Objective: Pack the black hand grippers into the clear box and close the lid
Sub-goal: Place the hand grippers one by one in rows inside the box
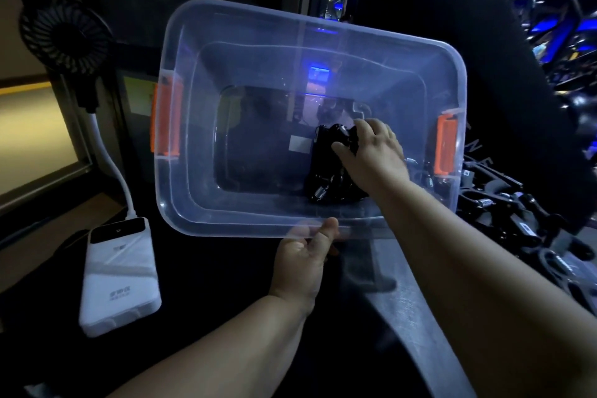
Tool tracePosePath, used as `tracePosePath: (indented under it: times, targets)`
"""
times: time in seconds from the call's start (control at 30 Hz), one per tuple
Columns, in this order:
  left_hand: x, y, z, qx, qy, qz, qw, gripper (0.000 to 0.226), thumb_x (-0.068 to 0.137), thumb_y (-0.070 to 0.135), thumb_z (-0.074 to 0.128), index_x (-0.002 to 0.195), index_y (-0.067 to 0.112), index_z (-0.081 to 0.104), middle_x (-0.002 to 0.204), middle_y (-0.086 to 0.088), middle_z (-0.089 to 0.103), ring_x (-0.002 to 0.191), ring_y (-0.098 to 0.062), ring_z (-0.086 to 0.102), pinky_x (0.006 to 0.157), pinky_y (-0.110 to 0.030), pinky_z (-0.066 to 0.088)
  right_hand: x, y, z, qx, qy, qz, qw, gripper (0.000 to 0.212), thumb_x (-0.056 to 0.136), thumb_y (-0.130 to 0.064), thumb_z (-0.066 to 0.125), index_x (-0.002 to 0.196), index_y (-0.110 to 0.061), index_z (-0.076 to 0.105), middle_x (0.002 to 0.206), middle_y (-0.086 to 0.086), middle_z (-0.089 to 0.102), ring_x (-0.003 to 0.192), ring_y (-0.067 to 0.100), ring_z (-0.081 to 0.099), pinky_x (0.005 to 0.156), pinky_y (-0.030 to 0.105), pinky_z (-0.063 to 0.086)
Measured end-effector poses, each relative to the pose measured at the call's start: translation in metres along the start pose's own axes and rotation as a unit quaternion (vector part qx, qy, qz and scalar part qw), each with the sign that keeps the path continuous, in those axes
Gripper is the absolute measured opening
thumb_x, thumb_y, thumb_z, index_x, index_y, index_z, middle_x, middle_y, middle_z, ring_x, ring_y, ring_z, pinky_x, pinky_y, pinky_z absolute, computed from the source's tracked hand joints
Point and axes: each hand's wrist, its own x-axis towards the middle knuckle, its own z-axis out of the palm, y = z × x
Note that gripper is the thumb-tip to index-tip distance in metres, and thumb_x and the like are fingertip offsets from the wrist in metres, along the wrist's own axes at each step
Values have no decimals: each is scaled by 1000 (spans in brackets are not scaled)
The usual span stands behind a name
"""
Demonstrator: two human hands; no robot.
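The right hand (pixel 371 152) reaches down inside the clear box (pixel 290 39), fingers curled around black hand grippers (pixel 326 168) resting on its floor toward the right end. The left hand (pixel 303 258) grips the box's near rim, thumb hooked over the edge. More grippers (pixel 517 213) lie heaped just outside the box's right side, and a white power bank (pixel 119 275) lies on the table off its left corner.
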Motion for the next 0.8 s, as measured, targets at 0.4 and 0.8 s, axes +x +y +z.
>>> tracePosePath:
  times: [0.4,0.8]
  targets:
    - [-6,4,1,25,-17,35,999,47,73,45,58,83,0,68,78,2,75,57,2,55,57,-9,44,-103,59,-31,43,149,-50,987,41,91,-39,48,112,-7,63,109,13,60,108,31,50,94,32,33]
    - [-5,1,1,44,-13,38,998,33,88,33,57,83,2,67,77,4,75,56,2,53,56,-10,42,-139,129,-54,-16,122,175,977,45,91,-43,51,125,-14,54,127,16,50,125,36,37,106,46,27]
